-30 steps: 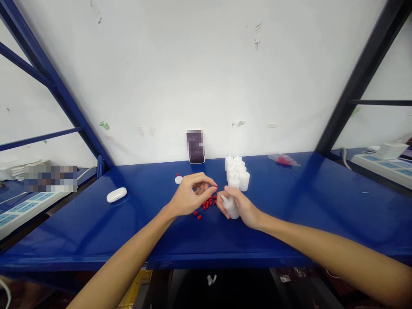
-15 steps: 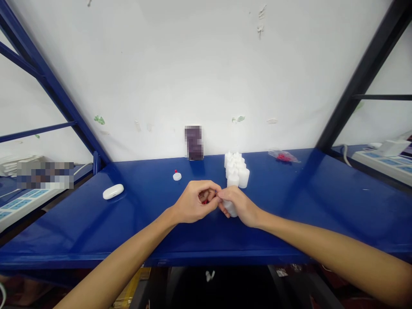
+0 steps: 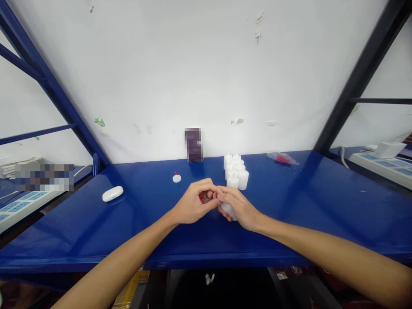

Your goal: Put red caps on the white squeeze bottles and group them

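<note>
My right hand [image 3: 243, 207] is wrapped round a small white plastic bottle [image 3: 228, 210], which it holds tilted over the table and partly hides. My left hand [image 3: 198, 201] is curled, with small red caps [image 3: 201, 198] showing inside its fingers. The left thumb and fingertips meet the right hand's fingertips at the bottle's top end; what they pinch there is hidden. Just beyond the right hand, several white bottles [image 3: 242, 179] stand upright in a close cluster.
On the blue table [image 3: 144, 231], a small white disc [image 3: 177, 178] lies with a red piece beside it. A white oval case [image 3: 113, 194] is at the left. A clear bag of red pieces [image 3: 283, 159] lies back right, and a blurred dark rectangle [image 3: 194, 145] leans on the wall.
Both hands stay together at the bottle with only a slight shift of the fingers. The bottle is a little more covered by the right hand. The view has tipped slightly.
</note>
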A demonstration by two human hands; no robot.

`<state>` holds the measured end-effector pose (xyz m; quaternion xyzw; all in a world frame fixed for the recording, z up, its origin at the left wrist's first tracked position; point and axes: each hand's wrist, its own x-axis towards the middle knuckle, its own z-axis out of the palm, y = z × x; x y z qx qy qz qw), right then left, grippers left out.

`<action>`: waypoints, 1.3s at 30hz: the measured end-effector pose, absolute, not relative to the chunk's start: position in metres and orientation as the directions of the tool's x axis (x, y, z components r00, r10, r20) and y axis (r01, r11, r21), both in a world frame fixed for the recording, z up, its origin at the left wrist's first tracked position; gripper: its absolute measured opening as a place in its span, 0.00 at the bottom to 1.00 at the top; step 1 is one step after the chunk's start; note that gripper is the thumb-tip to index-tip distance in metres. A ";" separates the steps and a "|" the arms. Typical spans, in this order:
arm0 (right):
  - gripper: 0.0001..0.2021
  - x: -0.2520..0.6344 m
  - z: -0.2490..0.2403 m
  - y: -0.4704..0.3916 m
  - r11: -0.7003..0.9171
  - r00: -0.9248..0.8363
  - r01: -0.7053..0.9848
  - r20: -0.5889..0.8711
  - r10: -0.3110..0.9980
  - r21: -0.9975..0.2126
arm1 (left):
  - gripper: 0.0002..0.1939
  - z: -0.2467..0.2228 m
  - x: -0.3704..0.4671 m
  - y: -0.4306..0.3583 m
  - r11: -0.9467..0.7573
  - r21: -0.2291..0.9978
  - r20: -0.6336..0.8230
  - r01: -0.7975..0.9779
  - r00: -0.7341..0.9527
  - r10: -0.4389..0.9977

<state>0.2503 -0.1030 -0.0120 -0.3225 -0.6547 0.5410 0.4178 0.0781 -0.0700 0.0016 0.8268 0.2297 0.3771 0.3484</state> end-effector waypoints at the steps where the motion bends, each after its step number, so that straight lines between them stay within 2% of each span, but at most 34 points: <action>1: 0.12 0.250 -0.012 -0.102 0.197 -0.429 -0.026 0.189 0.883 -0.980 | 0.10 0.003 0.073 -0.063 -0.623 0.774 0.466 0.113 0.564 0.682; 3: 0.12 0.250 -0.012 -0.100 0.172 -0.421 -0.013 0.161 0.893 -0.985 | 0.12 0.005 0.055 -0.042 -0.579 0.804 0.492 0.134 0.397 0.775; 4: 0.10 0.250 -0.013 -0.100 0.160 -0.429 -0.008 0.148 0.891 -0.987 | 0.13 0.006 0.043 -0.029 -0.588 0.792 0.542 0.167 0.251 0.802; 6: 0.08 0.252 -0.015 -0.099 0.166 -0.465 -0.017 0.155 0.872 -0.986 | 0.12 0.006 0.015 -0.004 -0.595 0.728 0.631 0.341 0.008 0.776; 8: 0.06 0.254 -0.016 -0.099 0.227 -0.500 -0.034 0.214 0.839 -0.973 | 0.10 0.002 -0.010 0.016 -0.541 0.675 0.667 0.502 -0.103 0.738; 10: 0.06 0.256 -0.016 -0.100 0.316 -0.547 -0.015 0.272 0.792 -0.949 | 0.10 -0.003 -0.026 0.028 -0.502 0.646 0.655 0.576 -0.079 0.752; 13: 0.07 0.257 -0.015 -0.102 0.410 -0.651 0.053 0.280 0.706 -0.911 | 0.12 -0.011 -0.031 0.032 -0.488 0.603 0.602 0.631 0.041 0.797; 17: 0.10 0.258 -0.013 -0.103 0.447 -0.705 0.094 0.258 0.661 -0.890 | 0.12 -0.018 -0.024 0.033 -0.482 0.547 0.522 0.684 0.172 0.836; 20: 0.09 0.259 -0.013 -0.102 0.448 -0.717 0.131 0.228 0.659 -0.884 | 0.13 -0.017 -0.023 0.033 -0.486 0.545 0.500 0.683 0.200 0.843; 24: 0.06 0.260 -0.012 -0.101 0.493 -0.747 0.152 0.227 0.625 -0.857 | 0.14 -0.010 -0.018 0.027 -0.508 0.507 0.618 0.696 0.117 0.777; 26: 0.07 0.259 -0.013 -0.101 0.521 -0.759 0.146 0.242 0.604 -0.841 | 0.12 -0.007 -0.009 0.020 -0.573 0.413 0.665 0.708 0.196 0.720; 28: 0.08 0.259 -0.013 -0.102 0.535 -0.762 0.134 0.258 0.593 -0.834 | 0.13 -0.006 0.002 0.012 -0.655 0.308 0.612 0.690 0.383 0.692; 31: 0.09 0.257 -0.013 -0.103 0.528 -0.734 0.143 0.268 0.624 -0.837 | 0.13 -0.009 0.018 0.005 -0.722 0.233 0.445 0.652 0.588 0.675; 36: 0.10 0.253 -0.011 -0.103 0.531 -0.676 0.170 0.294 0.676 -0.830 | 0.20 -0.013 0.030 0.007 -0.754 0.127 0.284 0.644 0.705 0.650; 39: 0.10 0.253 -0.009 -0.103 0.543 -0.687 0.122 0.324 0.650 -0.831 | 0.19 -0.015 0.033 0.011 -0.769 0.096 0.260 0.632 0.729 0.633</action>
